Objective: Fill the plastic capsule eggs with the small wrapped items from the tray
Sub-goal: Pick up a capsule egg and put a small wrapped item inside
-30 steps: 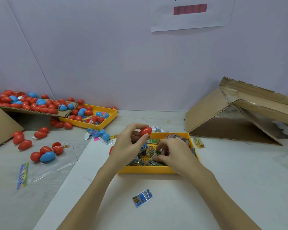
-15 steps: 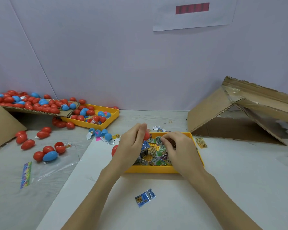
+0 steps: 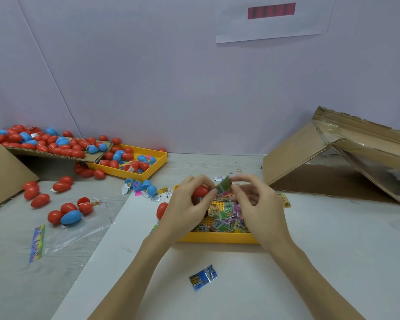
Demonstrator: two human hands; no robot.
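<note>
Now holding a red egg (image 3: 200, 191) in the left hand (image 3: 185, 207), fingers curled round it, just above the far left corner of the tray (image 3: 217, 238). Pinching a green packet (image 3: 224, 185) between thumb and forefinger of the right hand (image 3: 258, 204), other fingers loosely bent, touching or nearly touching the egg's mouth above the tray's far edge.

Probably feeding the packet into the egg. Doing it well likely meaning keeping the open end turned toward the packet, folding or rolling the packet narrow, pushing it fully inside before closing, and working over the tray in case of a drop. Cannot tell whether the egg is a half or a whole one.

Counting: one egg in hand, one packet in hand, one red egg (image 3: 162, 210) lying just left of the tray, one blue packet (image 3: 203, 277) lying near of the tray. Many packets heaped inside the tray, too many to count. Far left of the tray, dozens of red and blue eggs piled on cardboard and in a second tray (image 3: 157, 163).
</note>
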